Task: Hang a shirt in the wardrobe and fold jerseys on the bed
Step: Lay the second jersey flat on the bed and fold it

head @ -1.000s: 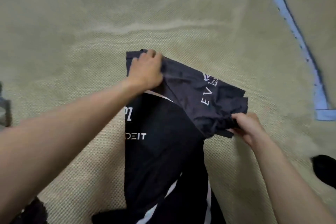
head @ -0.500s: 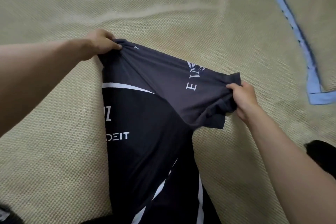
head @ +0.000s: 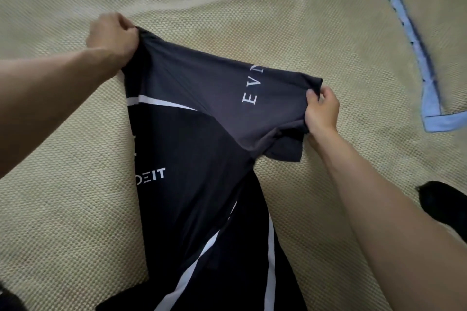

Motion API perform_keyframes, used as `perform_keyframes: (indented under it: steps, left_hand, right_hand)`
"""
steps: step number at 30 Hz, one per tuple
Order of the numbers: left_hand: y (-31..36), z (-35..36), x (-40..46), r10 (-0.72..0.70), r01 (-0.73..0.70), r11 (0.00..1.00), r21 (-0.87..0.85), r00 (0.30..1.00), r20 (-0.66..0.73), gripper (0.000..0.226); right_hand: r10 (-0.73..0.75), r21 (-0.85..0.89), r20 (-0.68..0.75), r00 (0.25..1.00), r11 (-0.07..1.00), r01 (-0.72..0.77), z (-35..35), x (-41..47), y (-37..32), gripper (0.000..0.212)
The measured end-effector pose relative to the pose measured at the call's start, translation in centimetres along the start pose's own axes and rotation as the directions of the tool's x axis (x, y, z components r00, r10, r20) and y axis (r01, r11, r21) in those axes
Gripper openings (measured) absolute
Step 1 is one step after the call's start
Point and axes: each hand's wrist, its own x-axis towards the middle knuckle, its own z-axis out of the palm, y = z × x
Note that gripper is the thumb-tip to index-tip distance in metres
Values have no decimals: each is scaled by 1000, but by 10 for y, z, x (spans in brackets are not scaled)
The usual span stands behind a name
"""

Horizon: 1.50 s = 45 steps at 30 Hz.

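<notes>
A black and dark grey jersey (head: 197,149) with white stripes and white lettering lies lengthwise on the beige woven bed mat (head: 63,209). Its top part is pulled taut between my hands. My left hand (head: 111,35) grips the far left corner of the fabric. My right hand (head: 322,108) pinches the grey sleeve end on the right. The lower part of the jersey runs out of view at the bottom edge.
A light blue trim strip (head: 414,48) runs along the mat's edge at the upper right. A black piece of cloth (head: 444,207) lies at the right edge. Another dark item (head: 7,298) peeks in at the bottom left corner.
My hands have drawn apart, spreading the bunched top of the jersey flat and taut. My left hand moved left to the corner; my right hand holds the sleeve end.
</notes>
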Motion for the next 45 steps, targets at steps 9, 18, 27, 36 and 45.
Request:
perform_keyframes:
  steps: [9,18,27,36,45]
  left_hand:
    - [3,8,-10,59,-60,973,222,998,12,41]
    - [33,53,-199,599,-766,639,70,553,580,41]
    - [11,87,-283,579,-775,615,143,568,585,29]
    - [-71,5,-325,240,-594,754,280,646,724,47]
    - [-126,-51,-422,150,-540,830,138,455,878,36]
  right_hand:
    - [241,-159,174,955,964,-214,-6,-24,-13,71]
    - [347,52,249,904,927,-370,-36,-50,-4,39]
    - [213,-303,295,932,945,-120,-40,-73,22,43]
    - [-74,-459,182,980,876,152,-50,-141,38,22]
    - [142,-471,387,911,880,62,-69,-264,80,12]
